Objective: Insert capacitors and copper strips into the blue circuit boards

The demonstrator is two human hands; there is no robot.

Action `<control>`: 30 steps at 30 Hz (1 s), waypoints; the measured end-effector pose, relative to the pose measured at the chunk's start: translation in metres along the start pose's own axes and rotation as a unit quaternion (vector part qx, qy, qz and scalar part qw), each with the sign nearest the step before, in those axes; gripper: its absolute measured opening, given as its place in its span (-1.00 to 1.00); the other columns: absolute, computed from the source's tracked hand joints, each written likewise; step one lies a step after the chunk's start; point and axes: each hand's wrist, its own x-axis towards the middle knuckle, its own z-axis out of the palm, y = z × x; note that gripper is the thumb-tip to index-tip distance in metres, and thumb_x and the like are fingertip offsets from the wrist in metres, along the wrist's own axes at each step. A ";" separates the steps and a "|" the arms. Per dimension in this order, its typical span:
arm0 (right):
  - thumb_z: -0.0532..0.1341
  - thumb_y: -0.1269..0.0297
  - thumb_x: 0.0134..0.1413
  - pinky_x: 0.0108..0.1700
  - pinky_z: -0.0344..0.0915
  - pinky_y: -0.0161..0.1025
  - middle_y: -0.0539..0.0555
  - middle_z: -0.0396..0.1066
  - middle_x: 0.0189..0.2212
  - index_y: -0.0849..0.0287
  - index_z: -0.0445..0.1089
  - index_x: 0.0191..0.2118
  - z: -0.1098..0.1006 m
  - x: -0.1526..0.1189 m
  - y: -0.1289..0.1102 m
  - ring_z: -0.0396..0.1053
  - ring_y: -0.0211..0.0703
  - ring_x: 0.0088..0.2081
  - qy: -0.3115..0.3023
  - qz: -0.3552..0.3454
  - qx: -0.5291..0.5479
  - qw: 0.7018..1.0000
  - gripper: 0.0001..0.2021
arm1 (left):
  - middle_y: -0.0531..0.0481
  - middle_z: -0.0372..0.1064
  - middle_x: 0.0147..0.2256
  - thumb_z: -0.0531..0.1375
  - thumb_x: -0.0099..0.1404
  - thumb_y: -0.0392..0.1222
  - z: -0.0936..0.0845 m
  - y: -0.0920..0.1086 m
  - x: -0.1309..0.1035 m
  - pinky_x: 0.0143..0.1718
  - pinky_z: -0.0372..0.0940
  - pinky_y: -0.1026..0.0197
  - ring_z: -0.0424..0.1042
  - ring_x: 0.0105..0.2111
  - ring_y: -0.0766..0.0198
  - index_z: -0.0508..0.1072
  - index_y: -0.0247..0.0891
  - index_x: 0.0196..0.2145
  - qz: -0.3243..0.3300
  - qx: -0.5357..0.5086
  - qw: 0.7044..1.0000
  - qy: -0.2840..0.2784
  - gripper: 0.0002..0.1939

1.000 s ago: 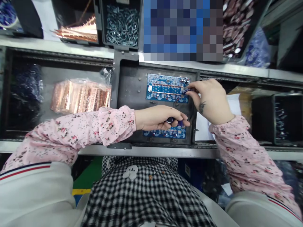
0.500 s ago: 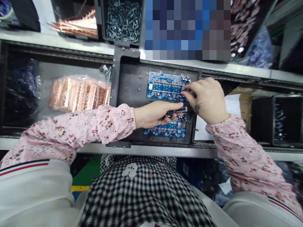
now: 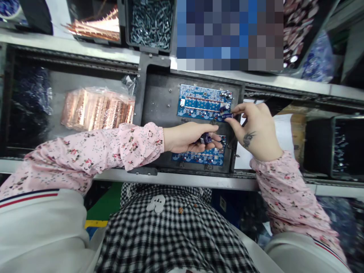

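Observation:
Two blue circuit boards lie in a black tray [image 3: 157, 110]. The upper board [image 3: 199, 99] shows whole, with a dark capacitor [image 3: 225, 108] standing near its lower right corner. My right hand [image 3: 254, 131] pinches another purple capacitor [image 3: 228, 116] between thumb and fingertips, just right of and below that one. My left hand [image 3: 192, 137], palm turned up, is closed loosely around a few purple capacitors [image 3: 206, 138]. It hangs over the lower board [image 3: 199, 157] and hides that board's upper part.
Bagged copper strips [image 3: 98, 110] lie left of the tray. Behind stand a bin of small metal parts [image 3: 152, 24] and a bin of copper pieces [image 3: 96, 28]. White paper [image 3: 281, 132] and a black bin [image 3: 341, 148] are on the right. A metal rail [image 3: 176, 182] runs along the front.
A capacitor now stands at the upper board's lower right, where my right fingers were. My right hand has moved down and right and now pinches another capacitor. Fewer show in my left hand.

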 end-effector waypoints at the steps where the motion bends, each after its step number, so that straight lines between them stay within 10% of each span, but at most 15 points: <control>1: 0.28 0.16 0.21 -0.16 0.34 0.18 0.16 0.51 -0.32 0.04 0.44 -0.16 0.001 0.001 0.001 0.39 0.21 -0.22 -0.006 -0.005 -0.008 1.000 -0.87 | -0.18 0.51 -0.31 0.08 0.57 -0.06 -0.001 -0.001 0.000 -0.62 0.16 0.51 0.37 -0.51 0.46 0.51 -0.44 -0.35 -0.006 0.009 1.000 -0.009 -0.55; 6: 0.22 0.12 0.30 -0.13 0.31 0.25 0.16 0.50 -0.30 -0.04 0.40 -0.20 0.000 0.002 -0.002 0.36 0.21 -0.23 -0.032 -0.010 -0.031 0.999 -0.91 | -0.13 0.45 -0.40 0.02 0.56 0.17 -0.002 -0.004 0.002 -0.61 0.19 0.46 0.40 -0.51 0.39 0.42 -0.37 -0.40 -0.003 0.048 0.999 -0.008 -0.42; 18: 0.23 0.14 0.28 -0.15 0.32 0.19 0.11 0.47 -0.43 0.04 0.43 -0.27 0.002 0.004 -0.012 0.38 0.18 -0.23 -0.023 -0.046 -0.082 0.995 -0.87 | -0.03 0.41 -0.33 0.17 0.48 -0.35 0.001 0.001 0.001 -0.55 0.15 0.51 0.32 -0.48 0.50 0.46 -0.39 -0.33 0.066 0.024 0.997 0.020 -0.81; 30: 0.29 0.10 0.23 -0.20 0.40 0.00 0.05 0.57 -0.28 0.01 0.55 -0.15 -0.015 -0.005 -0.018 0.46 -0.02 -0.33 -0.008 0.056 0.108 0.993 -0.83 | -0.01 0.36 -0.39 0.13 0.51 -0.35 0.005 -0.001 0.003 -0.28 0.33 0.40 0.37 -0.39 0.44 0.42 -0.40 -0.41 0.080 -0.002 0.996 0.032 -0.72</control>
